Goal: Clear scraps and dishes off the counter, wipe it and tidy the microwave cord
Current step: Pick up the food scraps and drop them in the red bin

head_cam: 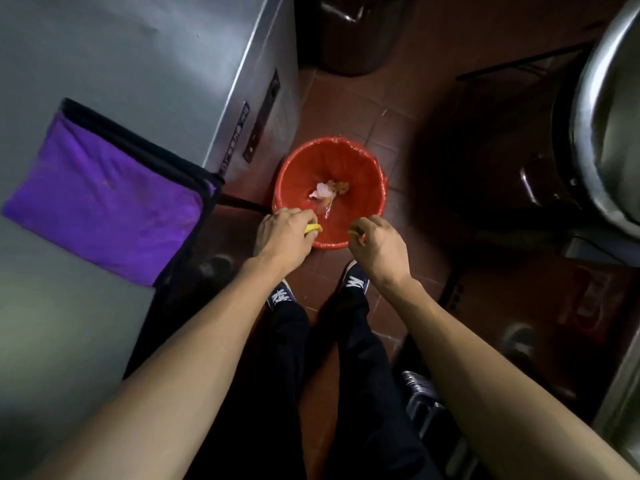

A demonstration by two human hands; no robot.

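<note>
One red bin [329,161], one purple cloth [104,202], two yellow scraps [313,227], two shoes [281,297]

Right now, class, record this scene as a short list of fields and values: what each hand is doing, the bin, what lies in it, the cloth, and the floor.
Left hand: grips a yellow scrap over the bin's near rim
Right hand: pinches a smaller yellow bit over the same rim
Bin: red, lined with a red bag, standing on the floor
Bin contents: crumpled white paper and pale food scraps
Cloth: purple, dark-edged, lying on the steel counter, overhanging its edge
Floor: reddish-brown tiles
</note>
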